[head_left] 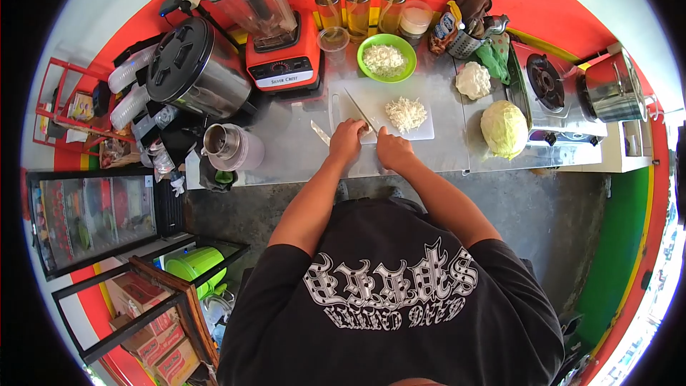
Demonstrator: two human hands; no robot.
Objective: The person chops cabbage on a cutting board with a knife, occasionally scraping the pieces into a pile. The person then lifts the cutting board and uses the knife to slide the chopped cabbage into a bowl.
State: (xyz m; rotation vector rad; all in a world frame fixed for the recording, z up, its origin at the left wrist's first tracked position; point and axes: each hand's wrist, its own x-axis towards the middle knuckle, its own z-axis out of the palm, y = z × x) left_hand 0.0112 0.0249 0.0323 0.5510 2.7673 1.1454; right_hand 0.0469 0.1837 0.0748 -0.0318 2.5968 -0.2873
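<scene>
My right hand (393,151) is closed around the handle of a knife (359,109), whose blade points up and left over the white cutting board (423,131). Beside it, my left hand (346,138) has its fingers curled around a small piece at the board's lower edge, too hidden to name. Shredded white vegetable (406,114) lies in a pile on the board, right of the blade. A green bowl (409,71) behind the board holds more shreds. One pale strip (320,132) rests on the metal counter, left of my left hand.
A cabbage (504,129) and a cauliflower-like white piece (473,81) sit right of the board, near a gas stove (545,82). A red blender (284,64), a large steel pot (207,78) and a steel cup (223,143) stand left. Three pump bottles (357,1) stand behind.
</scene>
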